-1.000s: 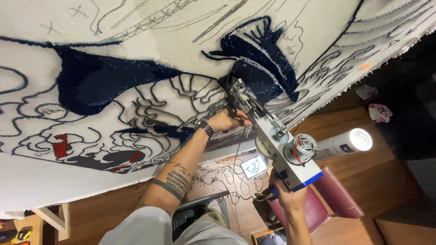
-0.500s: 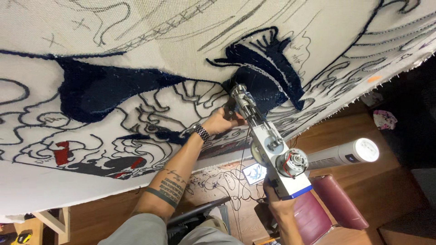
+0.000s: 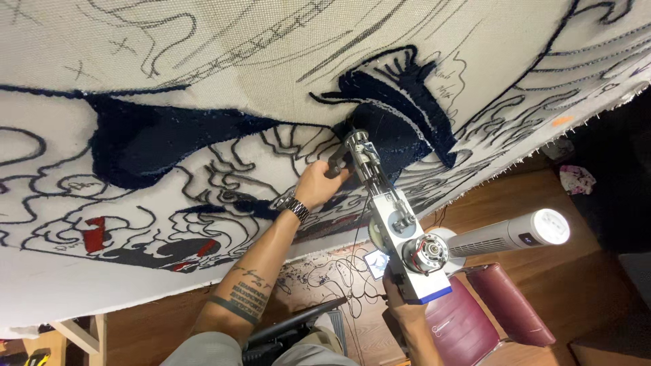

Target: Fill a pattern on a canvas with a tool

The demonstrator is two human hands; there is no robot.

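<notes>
Against woven cloth [image 3: 203,61], metal tufting gun [image 3: 393,217], probably in both hands.

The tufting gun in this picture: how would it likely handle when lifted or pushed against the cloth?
The tufting gun probably feels heavy: metal body, motor, and both the left hand and right hand grip it. Likely rigid, while the stretched cloth may give slightly.

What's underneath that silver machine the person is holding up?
Under the tufting machine you can see the right hand gripping its rear end, a maroon chair and a white tower fan. The handle itself is covered by the fingers and the machine body.
</notes>
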